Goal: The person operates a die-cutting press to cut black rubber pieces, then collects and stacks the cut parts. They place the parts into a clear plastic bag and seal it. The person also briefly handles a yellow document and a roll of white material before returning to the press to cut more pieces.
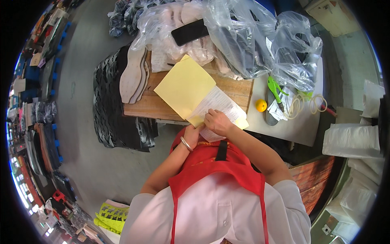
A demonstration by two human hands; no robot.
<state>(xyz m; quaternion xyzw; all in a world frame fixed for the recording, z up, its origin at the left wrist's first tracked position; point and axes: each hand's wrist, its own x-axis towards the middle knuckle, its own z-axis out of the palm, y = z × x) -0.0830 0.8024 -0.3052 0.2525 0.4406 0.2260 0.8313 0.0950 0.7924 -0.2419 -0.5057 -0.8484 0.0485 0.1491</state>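
A yellow paper folder (185,83) lies open at a slant over the wooden tabletop's front edge. Inside it, printed white sheets (219,105) show on the right-hand side. My left hand (191,135), with a silver bangle at its wrist, is closed on the folder's lower edge close to my apron. Over the lower part of the sheets, my right hand (218,123) has its fingers bent and pinched on the paper. Its fingertips partly cover the sheet, and the paper's lower end hangs down in front of the red apron (211,173).
A black phone (189,32) rests on clear plastic bags (243,36) at the back. Shaped pale pieces (133,77) stack at the left, beside dark cut sheets (111,101). On the right are an orange fruit (261,105), green-handled snippers (274,89) and coiled tubing (296,106).
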